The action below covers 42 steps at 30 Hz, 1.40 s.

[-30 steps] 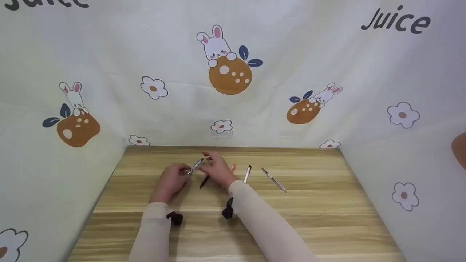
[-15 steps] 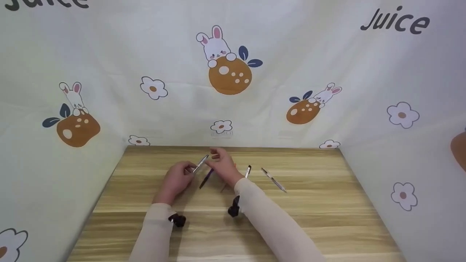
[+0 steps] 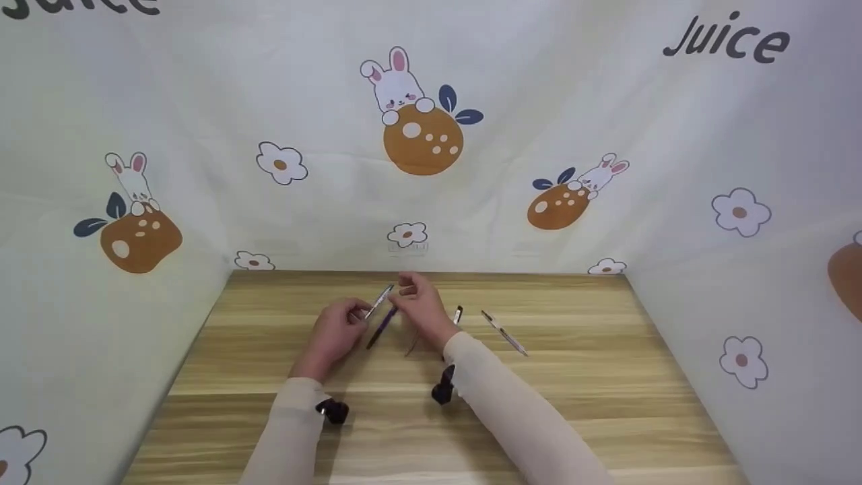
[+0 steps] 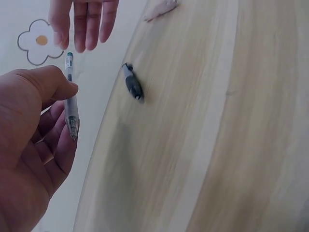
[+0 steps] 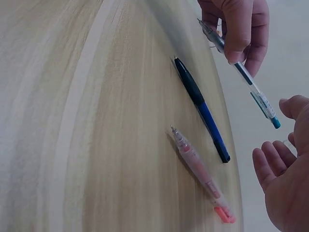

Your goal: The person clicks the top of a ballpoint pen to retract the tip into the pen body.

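Observation:
My left hand (image 3: 339,331) pinches a clear ballpoint pen (image 5: 248,79) with a teal clip and end between thumb and fingers. It is held above the table, tip toward my left palm and teal end pointing at my right hand (image 3: 425,311). The right hand's fingers are loosely bent, with thumb and fingers apart around the space just past the pen's teal end (image 4: 69,55). Below the hands lies a blue pen (image 5: 208,123) with a dark grip. Beside it lies a clear pink pen (image 5: 200,169) with a coral clip, mostly hidden under my right hand in the head view.
A white pen with a black end (image 3: 458,314) lies partly behind the right wrist. Farther right is another clear pen (image 3: 504,332). The wooden table (image 3: 606,417) is bordered at the back and sides by a printed cloth (image 3: 323,87).
Both hands have shifted right, the left one carrying the pen along. More of the blue pen shows now, while the right hand covers the pink pen's coral end.

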Each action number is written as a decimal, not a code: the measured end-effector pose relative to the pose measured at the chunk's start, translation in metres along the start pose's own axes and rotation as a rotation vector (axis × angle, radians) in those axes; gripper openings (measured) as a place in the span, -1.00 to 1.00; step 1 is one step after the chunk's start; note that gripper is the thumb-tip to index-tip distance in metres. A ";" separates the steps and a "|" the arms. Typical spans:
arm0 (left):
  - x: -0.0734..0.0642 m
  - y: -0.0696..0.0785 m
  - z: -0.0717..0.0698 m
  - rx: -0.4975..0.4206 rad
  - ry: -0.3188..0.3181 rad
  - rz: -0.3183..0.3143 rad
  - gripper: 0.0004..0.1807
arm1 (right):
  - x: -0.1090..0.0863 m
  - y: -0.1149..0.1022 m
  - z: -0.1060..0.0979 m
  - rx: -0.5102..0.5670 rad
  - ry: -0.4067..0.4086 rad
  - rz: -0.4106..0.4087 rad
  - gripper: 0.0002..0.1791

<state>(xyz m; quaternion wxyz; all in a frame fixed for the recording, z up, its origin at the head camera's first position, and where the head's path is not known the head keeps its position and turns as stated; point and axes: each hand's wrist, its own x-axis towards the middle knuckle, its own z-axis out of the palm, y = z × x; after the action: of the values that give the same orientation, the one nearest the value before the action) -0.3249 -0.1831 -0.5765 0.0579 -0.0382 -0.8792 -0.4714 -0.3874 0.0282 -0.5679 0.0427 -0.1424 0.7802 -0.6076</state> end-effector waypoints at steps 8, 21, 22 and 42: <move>-0.002 0.011 0.011 -0.068 -0.010 0.027 -0.69 | -0.004 0.002 -0.006 0.073 0.051 0.018 -0.50; 0.001 0.024 0.023 -0.123 -0.014 0.047 -0.71 | -0.008 -0.001 -0.010 0.237 0.086 0.011 -0.58; 0.001 0.024 0.024 -0.128 -0.013 0.050 -0.70 | -0.008 -0.001 -0.010 0.247 0.087 0.013 -0.59; 0.000 0.040 0.050 -0.320 -0.101 0.012 -0.68 | -0.017 -0.006 -0.032 0.266 0.061 0.008 -0.59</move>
<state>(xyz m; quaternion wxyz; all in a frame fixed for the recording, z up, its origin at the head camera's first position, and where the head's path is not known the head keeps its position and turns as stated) -0.3234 -0.1191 -0.5714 0.0096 -0.0759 -0.7944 -0.6026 -0.3775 0.0616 -0.5555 0.0396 -0.1139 0.6943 -0.7096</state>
